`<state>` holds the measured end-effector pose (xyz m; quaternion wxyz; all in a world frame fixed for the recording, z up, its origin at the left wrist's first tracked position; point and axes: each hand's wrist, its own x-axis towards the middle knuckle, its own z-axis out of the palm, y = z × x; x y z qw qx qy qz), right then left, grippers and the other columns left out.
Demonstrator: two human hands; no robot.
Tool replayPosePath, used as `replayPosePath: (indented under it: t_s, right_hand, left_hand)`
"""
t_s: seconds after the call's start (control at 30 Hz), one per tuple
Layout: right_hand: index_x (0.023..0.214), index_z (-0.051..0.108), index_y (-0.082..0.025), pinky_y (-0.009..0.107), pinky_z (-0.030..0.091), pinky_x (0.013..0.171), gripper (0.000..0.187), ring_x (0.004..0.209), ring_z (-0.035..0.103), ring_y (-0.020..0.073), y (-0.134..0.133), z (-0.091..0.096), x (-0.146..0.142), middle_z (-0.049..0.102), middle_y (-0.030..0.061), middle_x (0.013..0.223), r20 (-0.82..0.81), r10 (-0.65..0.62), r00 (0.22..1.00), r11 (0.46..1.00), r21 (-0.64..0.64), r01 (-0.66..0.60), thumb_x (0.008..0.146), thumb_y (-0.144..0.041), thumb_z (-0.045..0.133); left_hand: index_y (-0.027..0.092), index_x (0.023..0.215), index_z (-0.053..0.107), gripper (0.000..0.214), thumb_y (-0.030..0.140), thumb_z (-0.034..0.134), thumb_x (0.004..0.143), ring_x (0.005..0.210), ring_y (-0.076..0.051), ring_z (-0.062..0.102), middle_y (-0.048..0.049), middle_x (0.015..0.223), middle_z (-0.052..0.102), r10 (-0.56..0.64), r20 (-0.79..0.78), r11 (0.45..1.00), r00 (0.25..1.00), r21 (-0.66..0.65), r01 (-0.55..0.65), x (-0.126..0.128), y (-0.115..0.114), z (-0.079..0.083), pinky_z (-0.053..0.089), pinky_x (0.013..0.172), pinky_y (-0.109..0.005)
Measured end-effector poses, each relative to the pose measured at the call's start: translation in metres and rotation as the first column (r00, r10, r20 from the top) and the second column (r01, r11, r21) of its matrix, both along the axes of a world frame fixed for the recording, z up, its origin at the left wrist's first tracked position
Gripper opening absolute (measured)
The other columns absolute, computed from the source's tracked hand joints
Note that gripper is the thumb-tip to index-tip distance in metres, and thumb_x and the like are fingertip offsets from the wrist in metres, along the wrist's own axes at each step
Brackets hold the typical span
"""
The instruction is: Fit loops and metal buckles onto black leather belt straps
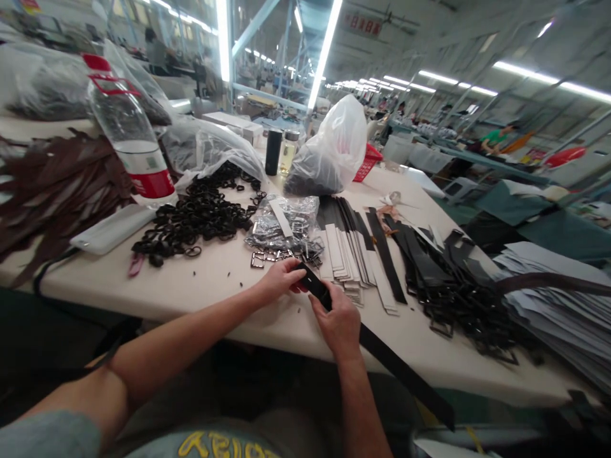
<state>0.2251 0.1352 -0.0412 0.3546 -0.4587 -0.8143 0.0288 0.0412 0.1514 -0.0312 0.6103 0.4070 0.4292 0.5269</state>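
Note:
A black belt strap [405,362] runs from between my hands down to the right, past the table's front edge. My left hand [281,280] pinches its end, where a small slot shows. Close beside it, my right hand [338,318] is closed around the strap, which passes under the palm. Just beyond my fingers lie loose metal buckles [260,259] and a clear plastic bag of buckles [286,222]. Flat strips with pale undersides [341,251] lie in rows to the right of the bag.
Black loops [191,219] are heaped at left, near a large water bottle [136,137] and brown strips [57,184]. At right lie belts with buckles [458,299] and stacked sheets [563,299]. A white plastic bag [334,149], a red basket [368,162] and a jar [288,152] stand behind.

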Motion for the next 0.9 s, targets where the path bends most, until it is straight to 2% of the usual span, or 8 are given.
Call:
replayPosePath:
  t_s: [0.13,0.27,0.43,0.53,0.63,0.73,0.83,0.9]
  right_hand:
    - [0.121,0.06,-0.017,0.038,0.05,0.084,0.041,0.098,0.065,0.0282,0.002,0.0,0.001,0.068,0.0124,0.111,-0.019,0.037,0.999,0.999,0.01,-0.036,0.096,-0.049,0.054]
    - [0.118,0.062,-0.017,0.037,0.051,0.08,0.043,0.094,0.067,0.0281,0.002,0.0,0.002,0.07,0.012,0.108,-0.008,0.019,1.0,0.999,0.032,-0.019,0.097,-0.052,0.051]
    - [0.114,0.062,-0.018,0.037,0.052,0.072,0.041,0.086,0.068,0.0279,-0.001,-0.001,0.004,0.071,0.0113,0.101,0.043,0.01,0.999,0.996,0.087,-0.014,0.099,-0.052,0.047]
    - [0.114,0.062,-0.018,0.039,0.052,0.074,0.043,0.088,0.068,0.0294,0.001,-0.004,0.006,0.071,0.0118,0.102,0.035,0.002,0.999,0.994,0.109,-0.006,0.098,-0.055,0.047]
    - [0.112,0.063,-0.017,0.041,0.052,0.076,0.044,0.09,0.068,0.0306,0.002,-0.006,0.007,0.07,0.013,0.103,0.001,-0.005,1.0,0.995,0.098,0.005,0.097,-0.055,0.047]
    - [0.11,0.064,-0.018,0.041,0.051,0.078,0.041,0.091,0.067,0.03,0.004,-0.007,0.008,0.07,0.0122,0.104,-0.012,0.007,1.0,0.999,0.043,-0.006,0.096,-0.053,0.047]
    - [0.108,0.065,-0.018,0.04,0.051,0.08,0.042,0.092,0.067,0.029,0.005,-0.007,0.008,0.071,0.0111,0.103,-0.035,0.01,0.999,1.0,0.002,-0.01,0.096,-0.054,0.047]
    - [0.107,0.065,-0.018,0.04,0.051,0.08,0.043,0.092,0.067,0.0287,0.006,-0.006,0.008,0.071,0.0107,0.102,-0.057,0.005,0.998,1.0,-0.022,-0.007,0.095,-0.055,0.048]
  left_hand:
    - [0.015,0.076,0.061,0.024,0.035,0.075,0.071,0.052,-0.012,0.063,-0.0016,0.064,0.067,-0.046,-0.024,0.998,0.999,0.04,0.047,0.0,0.0,-0.002,0.047,0.05,-0.021]
    - [0.016,0.078,0.062,0.02,0.032,0.072,0.073,0.055,-0.014,0.064,-0.0021,0.063,0.068,-0.051,-0.032,0.998,0.998,0.045,0.053,0.001,0.001,-0.004,0.047,0.051,-0.022]
    - [0.016,0.074,0.062,0.013,0.027,0.065,0.079,0.052,-0.013,0.062,-0.001,0.059,0.066,-0.042,-0.076,0.994,0.996,0.097,0.05,0.002,-0.007,0.004,0.045,0.051,-0.022]
    - [0.015,0.08,0.065,0.016,0.03,0.058,0.084,0.056,-0.013,0.064,-0.0023,0.064,0.068,-0.036,-0.118,0.99,0.992,0.131,0.051,-0.006,-0.016,0.007,0.046,0.054,-0.023]
    - [0.013,0.084,0.066,0.019,0.032,0.063,0.082,0.06,-0.014,0.066,-0.005,0.07,0.07,0.002,-0.185,0.987,0.983,0.156,0.027,-0.033,-0.022,0.007,0.046,0.055,-0.022]
    - [0.013,0.082,0.066,0.019,0.032,0.065,0.079,0.06,-0.013,0.064,-0.0057,0.071,0.07,0.083,-0.293,0.983,0.952,0.179,-0.03,-0.077,-0.02,0.005,0.046,0.056,-0.021]
    - [0.013,0.079,0.067,0.015,0.028,0.065,0.078,0.058,-0.011,0.06,-0.0026,0.067,0.067,0.161,-0.466,0.974,0.87,0.219,-0.063,-0.12,-0.009,0.007,0.043,0.055,-0.02]
    - [0.014,0.076,0.07,0.011,0.023,0.066,0.075,0.057,-0.011,0.057,-0.0009,0.065,0.065,0.178,-0.602,0.968,0.778,0.249,-0.029,-0.138,-0.002,0.011,0.041,0.055,-0.02]
